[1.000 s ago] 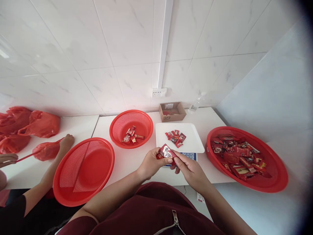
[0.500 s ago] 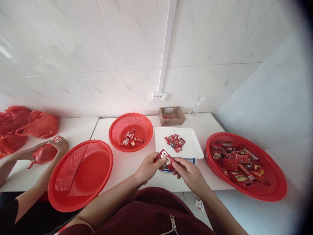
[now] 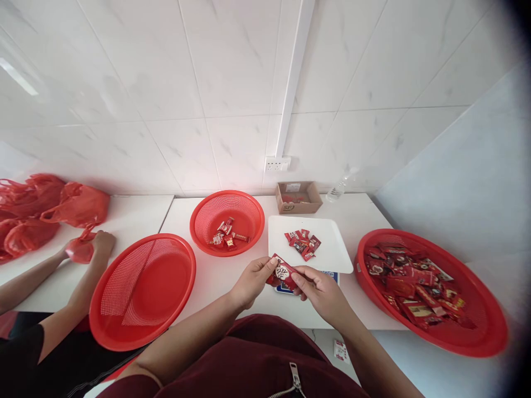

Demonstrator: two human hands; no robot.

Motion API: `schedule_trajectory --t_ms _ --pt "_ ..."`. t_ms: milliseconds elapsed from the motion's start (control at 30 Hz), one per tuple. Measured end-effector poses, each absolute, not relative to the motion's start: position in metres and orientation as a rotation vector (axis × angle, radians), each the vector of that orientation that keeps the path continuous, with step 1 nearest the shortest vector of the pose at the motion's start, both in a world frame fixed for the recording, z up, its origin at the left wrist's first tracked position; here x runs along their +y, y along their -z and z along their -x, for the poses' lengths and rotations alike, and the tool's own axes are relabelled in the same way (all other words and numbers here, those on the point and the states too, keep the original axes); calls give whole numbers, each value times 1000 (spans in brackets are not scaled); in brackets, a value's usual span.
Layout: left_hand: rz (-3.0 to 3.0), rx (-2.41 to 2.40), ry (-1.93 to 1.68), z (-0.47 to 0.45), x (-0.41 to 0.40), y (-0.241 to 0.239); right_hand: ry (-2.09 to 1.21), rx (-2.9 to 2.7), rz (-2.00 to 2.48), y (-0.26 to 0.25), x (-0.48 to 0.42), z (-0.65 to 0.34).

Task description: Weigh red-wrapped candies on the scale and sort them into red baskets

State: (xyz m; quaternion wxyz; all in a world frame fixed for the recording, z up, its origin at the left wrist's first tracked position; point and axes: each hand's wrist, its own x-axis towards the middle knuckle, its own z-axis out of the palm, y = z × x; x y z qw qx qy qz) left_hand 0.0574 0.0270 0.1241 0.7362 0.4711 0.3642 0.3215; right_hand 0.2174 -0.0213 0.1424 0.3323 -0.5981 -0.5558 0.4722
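Both my hands hold one red candy packet (image 3: 282, 271) with white print, low over the table's front edge. My left hand (image 3: 251, 281) pinches its left end. My right hand (image 3: 322, 292) pinches its right end. Just behind them a white tray (image 3: 327, 251) rests on a scale and carries several small red candies (image 3: 302, 243). A large red basket (image 3: 485, 337) full of red packets sits to my right. A small red basket (image 3: 249, 207) with a few candies stands behind my left hand.
A large empty red basket (image 3: 143, 290) sits front left. A cardboard box (image 3: 297, 197) and a clear bottle (image 3: 339, 190) stand by the wall. At the far left another person's hands (image 3: 99, 243) grip a red plastic bag (image 3: 80, 250), with more red bags (image 3: 78, 204) behind.
My hands have kept hold of the packet and shifted it only slightly. The other person has gathered the red bag together with both hands. The camera has drifted a little.
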Motion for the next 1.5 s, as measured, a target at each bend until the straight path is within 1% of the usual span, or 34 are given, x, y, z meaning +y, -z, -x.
schedule_trajectory --t_ms 167,367,500,600,700,800,867,933,1000,1100,1167,1367,1500 --pt "-1106 704 -705 -62 30 -124 -1209 -1450 1569 -138 -19 -218" --pt "-1216 890 -612 -61 37 -113 -1229 -1482 1611 -130 -17 -223" --pt "-1121 1009 -549 -55 40 -94 -1261 -1407 1708 -89 -4 -237" --pt "-965 1093 -519 -46 40 -81 -1223 -1313 1859 -50 9 -253" --pt "-896 1123 -493 -35 39 -73 -1202 -1257 1952 -24 19 -266" --pt "-894 1132 -500 -27 37 -67 -1069 -1303 2040 -16 23 -272" --pt "-920 1140 -512 -25 35 -64 -899 -1416 2112 -17 22 -273" --pt "-952 1146 -515 -27 33 -62 -835 -1518 2098 -23 17 -269" --pt "-984 1135 -491 -30 30 -61 -971 -1564 1976 -30 11 -259" --pt "-1051 1085 -410 -38 24 -60 -1392 -1530 1682 -41 -2 -236" --pt "-1108 1052 -351 -41 21 -58 -1592 -1461 1525 -45 -11 -219" --pt "-1284 1035 -209 -39 12 -46 -1648 -1322 1493 -40 -28 -199" --pt "-1347 1032 -189 -38 5 -40 -1674 -1219 1491 -35 -35 -201"
